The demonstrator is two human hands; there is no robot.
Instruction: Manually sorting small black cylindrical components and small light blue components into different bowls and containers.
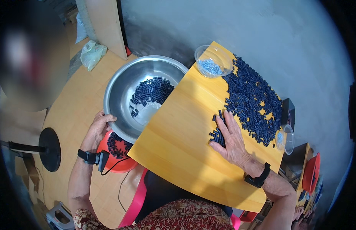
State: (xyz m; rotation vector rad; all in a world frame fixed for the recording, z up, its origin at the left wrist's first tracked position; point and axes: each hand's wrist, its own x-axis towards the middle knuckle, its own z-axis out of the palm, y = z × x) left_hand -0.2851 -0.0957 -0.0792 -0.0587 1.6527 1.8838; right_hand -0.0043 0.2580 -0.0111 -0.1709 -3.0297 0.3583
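My left hand (100, 125) is closed on the near-left rim of a wide steel basin (120, 92), its thumb over the edge. The basin is at the board's left edge and holds a heap of small dark cylindrical pieces (151, 92). My right hand (232, 142) lies on a yellow board (178, 149) with its fingers stretched out, holding nothing. Beside its thumb and fingers is a small cluster of dark cylinders (217, 137), partly hidden by the hand. A large spread of the same pieces (251, 96) covers the board's far right.
A clear bowl (212, 63) of small silvery pins stands at the board's far corner, a clear cup (287, 140) at its right edge. Below the basin is a red dish (120, 165) with more dark pieces. A black round stand (50, 149) and a plastic bag (92, 55) are at left.
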